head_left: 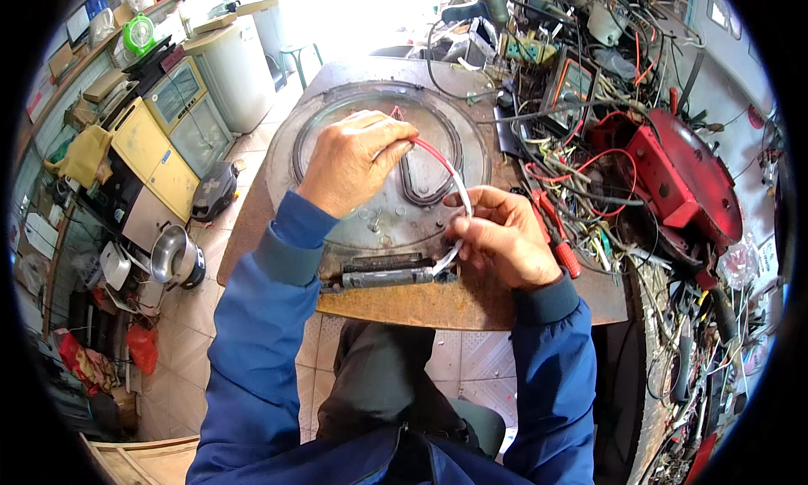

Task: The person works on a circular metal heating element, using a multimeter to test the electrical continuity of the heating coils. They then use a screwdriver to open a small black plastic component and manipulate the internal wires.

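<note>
Over the table, my left hand (358, 161) pinches the red end of a red and white wire (433, 153), and a few thin red strands poke out above its fingers. Lower and to the right, my right hand (505, 237) grips the white length of that wire between thumb and fingers. From there the white part runs down to a black cylindrical part (387, 278) lying by the table's near edge. Beneath my hands is a large round, greyish disc (290, 161) with a black ring on it. Small bits, perhaps screws, lie on the disc near my left wrist.
Tangled wires and tools crowd the table's right side, with red-handled pliers (551, 224) by my right hand. Beyond them stands a red metal housing (673, 178). A multimeter (572, 85) sits farther back. Yellow cabinets (151, 157) and a metal pot (172, 254) are at left.
</note>
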Available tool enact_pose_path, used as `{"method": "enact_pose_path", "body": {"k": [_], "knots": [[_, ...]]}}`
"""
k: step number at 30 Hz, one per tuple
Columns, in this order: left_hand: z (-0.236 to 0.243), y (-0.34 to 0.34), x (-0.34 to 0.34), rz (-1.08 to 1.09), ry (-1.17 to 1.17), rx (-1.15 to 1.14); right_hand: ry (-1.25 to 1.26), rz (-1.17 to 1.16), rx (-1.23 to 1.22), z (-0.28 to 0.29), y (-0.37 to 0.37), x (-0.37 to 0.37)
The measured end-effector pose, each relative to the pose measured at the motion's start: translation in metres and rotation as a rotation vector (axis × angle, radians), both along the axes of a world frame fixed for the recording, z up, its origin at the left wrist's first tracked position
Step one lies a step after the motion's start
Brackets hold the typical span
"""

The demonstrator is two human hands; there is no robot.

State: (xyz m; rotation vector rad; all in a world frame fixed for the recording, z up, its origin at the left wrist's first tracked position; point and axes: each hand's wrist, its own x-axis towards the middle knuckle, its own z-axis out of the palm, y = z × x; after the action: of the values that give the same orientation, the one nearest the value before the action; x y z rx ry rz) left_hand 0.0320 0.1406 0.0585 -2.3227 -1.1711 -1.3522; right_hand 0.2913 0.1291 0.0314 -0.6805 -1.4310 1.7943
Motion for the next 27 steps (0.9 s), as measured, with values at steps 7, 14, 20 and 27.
{"method": "enact_pose_path", "body": {"k": [7, 14, 20, 27], "knots": [[-0.003, -0.002, -0.002, -0.013, -0.003, -0.111, -0.014, -0.033, 0.054, -0.008, 0.009, 0.001], [0.018, -0.081, 0.029, 0.081, 0.112, -0.274, -0.022, -0.069, 0.022, -0.008, 0.010, 0.004], [-0.025, -0.122, 0.067, 0.146, 0.138, -0.368, 0.058, -0.073, 0.064, -0.013, 0.010, 0.001], [-0.031, -0.119, 0.074, 0.167, 0.069, -0.374, 0.125, -0.320, 0.084, -0.016, 0.016, -0.003]]}}
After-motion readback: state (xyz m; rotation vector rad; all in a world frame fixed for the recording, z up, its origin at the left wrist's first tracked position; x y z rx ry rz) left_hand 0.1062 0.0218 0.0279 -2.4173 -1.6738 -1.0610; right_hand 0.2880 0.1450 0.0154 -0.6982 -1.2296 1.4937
